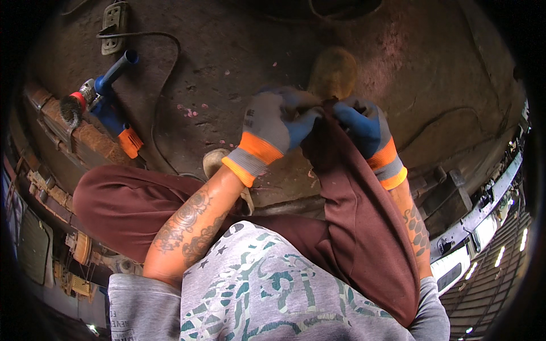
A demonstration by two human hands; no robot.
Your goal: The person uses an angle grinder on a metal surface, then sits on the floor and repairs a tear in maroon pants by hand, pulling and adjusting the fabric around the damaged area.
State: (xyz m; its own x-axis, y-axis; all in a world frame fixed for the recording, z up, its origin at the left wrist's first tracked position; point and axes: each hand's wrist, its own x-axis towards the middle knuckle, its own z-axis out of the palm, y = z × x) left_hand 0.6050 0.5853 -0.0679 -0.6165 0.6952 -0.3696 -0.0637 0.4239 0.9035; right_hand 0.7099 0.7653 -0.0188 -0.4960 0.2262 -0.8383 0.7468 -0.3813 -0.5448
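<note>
I sit low on the floor, and both hands wear grey and blue work gloves with orange cuffs. My left hand [278,116] is closed, thumb and fingers pinching the lower end of the brown trouser leg [347,176] on my outstretched right leg. On the other side of the same leg, my right hand [364,122] is also closed on the cloth near its hem. Just beyond both hands is a tan, dusty shoe [334,74]. The fingertips are partly hidden by the gloves and the bunched cloth.
To the left, a blue angle grinder [105,111] with a wire cup brush [71,110] rests against a rusty metal bar [94,136]. A dark cable [173,62] runs from a power strip [114,25]. Dark metal blocks [449,193] lie at right on the stained floor [227,62].
</note>
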